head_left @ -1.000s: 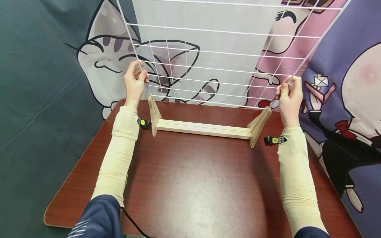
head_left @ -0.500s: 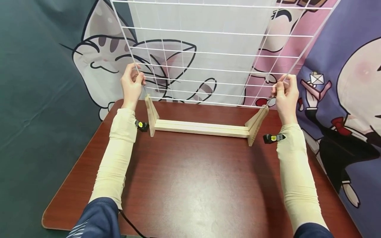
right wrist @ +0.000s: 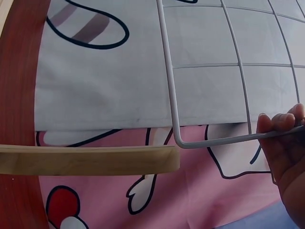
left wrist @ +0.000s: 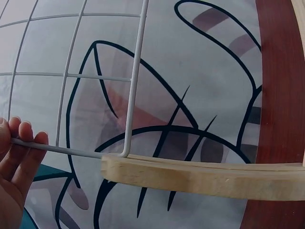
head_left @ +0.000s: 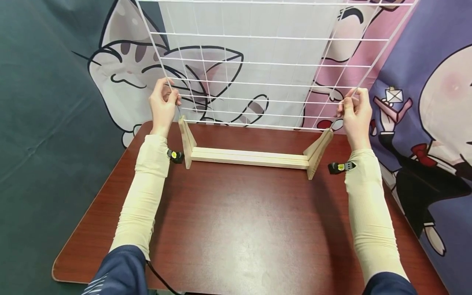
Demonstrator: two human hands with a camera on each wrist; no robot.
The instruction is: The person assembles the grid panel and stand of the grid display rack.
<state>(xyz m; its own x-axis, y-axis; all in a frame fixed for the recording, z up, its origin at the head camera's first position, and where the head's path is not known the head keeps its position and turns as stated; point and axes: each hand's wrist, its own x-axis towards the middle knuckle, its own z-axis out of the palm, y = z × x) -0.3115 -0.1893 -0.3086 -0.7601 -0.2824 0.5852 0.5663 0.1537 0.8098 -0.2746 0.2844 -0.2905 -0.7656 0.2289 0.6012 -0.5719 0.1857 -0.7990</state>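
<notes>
A white wire grid panel [head_left: 236, 63] stands upright above a pale wooden stand [head_left: 250, 158]. My left hand [head_left: 163, 104] pinches the panel's left edge wire a little above its lower corner. On the other side my right hand [head_left: 357, 116] grips the right edge wire between thumb and fingers. In the left wrist view the panel's corner [left wrist: 125, 153] sits right at the tip of the stand's upright [left wrist: 200, 179]. In the right wrist view the other corner [right wrist: 178, 143] is close over the end of the right upright [right wrist: 90, 161].
The stand rests on a dark red-brown table [head_left: 236, 229]. Behind it hangs a cloth backdrop [head_left: 55, 172] printed with cartoon figures. A black cable [head_left: 162, 278] runs beside the left forearm at the table's front. Each wrist wears a small black camera [head_left: 175, 156].
The panel and both hands have shifted slightly left in the head view, as have the stand and backdrop. Both hands keep their hold, and the panel's right corner appears slightly higher.
</notes>
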